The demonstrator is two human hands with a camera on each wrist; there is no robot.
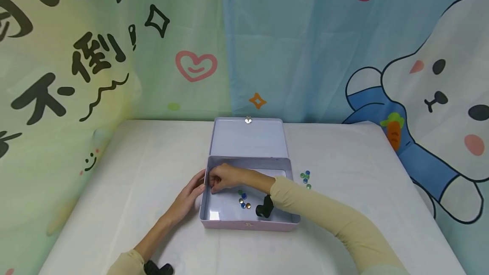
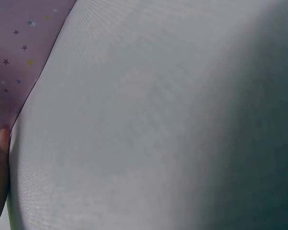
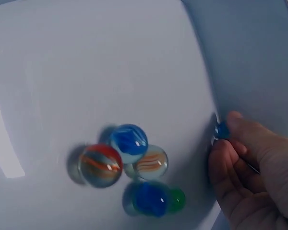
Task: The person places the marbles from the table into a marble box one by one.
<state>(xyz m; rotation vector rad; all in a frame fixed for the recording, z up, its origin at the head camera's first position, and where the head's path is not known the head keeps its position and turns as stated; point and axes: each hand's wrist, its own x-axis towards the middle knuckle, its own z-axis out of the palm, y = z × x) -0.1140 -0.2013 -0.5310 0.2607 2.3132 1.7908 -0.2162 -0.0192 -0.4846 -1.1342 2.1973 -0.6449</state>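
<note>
An open, pale lilac box (image 1: 250,225) stands on the white table with its lid (image 1: 248,137) tipped back. My right hand (image 1: 225,176) is inside it, by the left wall. In the right wrist view its thumb and finger pinch a blue marble (image 3: 222,129) low beside that wall. Several glass marbles, among them a red-orange swirled marble (image 3: 100,166), a blue-white marble (image 3: 128,140) and a green marble (image 3: 177,199), sit together on the box floor. My left hand (image 1: 186,200) rests its fingers against the outside of the box's left wall, holding nothing visible.
Several green and blue marbles (image 1: 305,176) lie on the table right of the box. The white tabletop (image 1: 164,152) reaches a printed curtain (image 1: 267,46) behind. Black wrist devices, like the right wrist device (image 1: 265,207), are on both wrists.
</note>
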